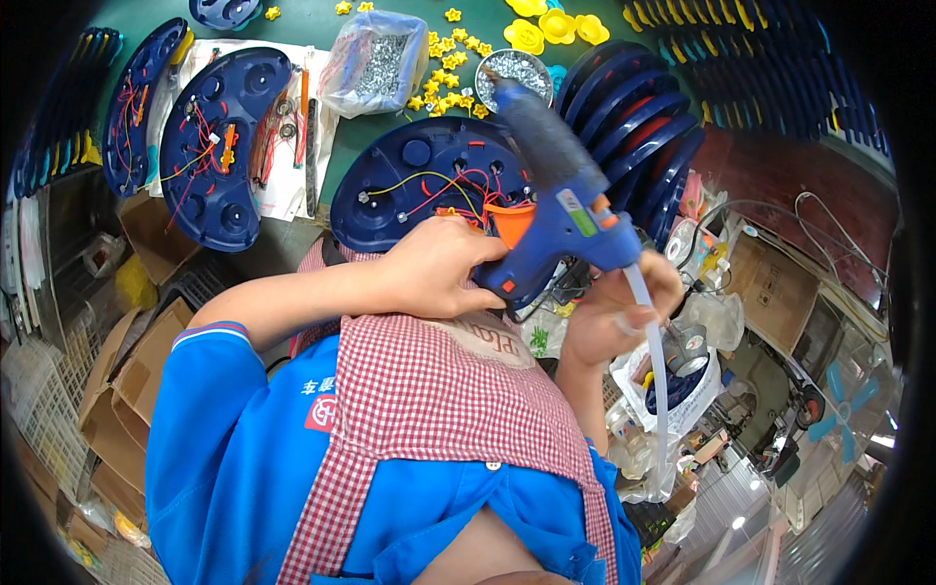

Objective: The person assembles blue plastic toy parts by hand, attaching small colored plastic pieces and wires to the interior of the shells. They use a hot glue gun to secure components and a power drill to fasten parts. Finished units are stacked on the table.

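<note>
Left hand (444, 268): grip closed around the handle of a blue glue gun (556, 195), fingers wrapped by the orange trigger (509, 220).

Glue gun: held above the near edge of the dark blue oval housing (419, 190). Its long axis runs diagonally, the barrel and nozzle pointing up and away from the person toward the metal bowl (514, 68), the handle slanting back toward the chest.

Right hand (619, 307): just right of the gun's rear end, grip pinched on the clear glue stick (655, 356) that enters the back of the gun and trails downward (the stick's lower end is lost among the clutter).

Dark blue oval housing: open side up on the green desk (487, 24), red and yellow wires inside.

Beyond the housing: a clear bag of small metal parts (375, 63), scattered yellow star pieces (450, 49). Left of the housing: a second wired blue housing (224, 136) on white paper. Right of it: a leaning stack of blue housings (634, 107).
</note>
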Demonstrator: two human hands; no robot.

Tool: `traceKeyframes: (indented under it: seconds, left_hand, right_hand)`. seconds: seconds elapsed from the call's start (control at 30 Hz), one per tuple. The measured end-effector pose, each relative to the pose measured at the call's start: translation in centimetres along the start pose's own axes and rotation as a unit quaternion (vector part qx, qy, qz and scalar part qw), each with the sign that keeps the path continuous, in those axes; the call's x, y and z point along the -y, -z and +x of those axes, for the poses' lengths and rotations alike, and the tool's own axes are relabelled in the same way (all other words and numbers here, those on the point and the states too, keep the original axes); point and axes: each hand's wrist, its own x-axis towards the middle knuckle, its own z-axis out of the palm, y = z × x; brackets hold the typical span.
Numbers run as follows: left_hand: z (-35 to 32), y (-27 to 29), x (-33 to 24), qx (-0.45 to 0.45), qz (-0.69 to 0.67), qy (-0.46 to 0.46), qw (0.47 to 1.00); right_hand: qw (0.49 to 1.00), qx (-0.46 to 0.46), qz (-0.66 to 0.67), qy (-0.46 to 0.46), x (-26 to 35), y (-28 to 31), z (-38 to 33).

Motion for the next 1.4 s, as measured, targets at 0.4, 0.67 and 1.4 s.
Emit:
traceKeyframes:
  seconds: [0.4,0.67,1.4]
  left_hand:
    - [-3.0,4.5,5.7,-0.264,0.285,0.057,0.92]
    - [-5.7,3.2,12.0,-0.26,0.25,0.215,0.907]
    - [-5.8,2.2,12.9,-0.301,0.264,0.196,0.895]
  right_hand:
    - [0.875,0.171,-0.076,-0.447,-2.2,4.7,-2.3]
    - [0.84,0.203,-0.05,-0.501,-4.7,3.3,-1.9]
    - [0.829,0.205,-0.201,-0.481,-4.7,7.8,0.0]
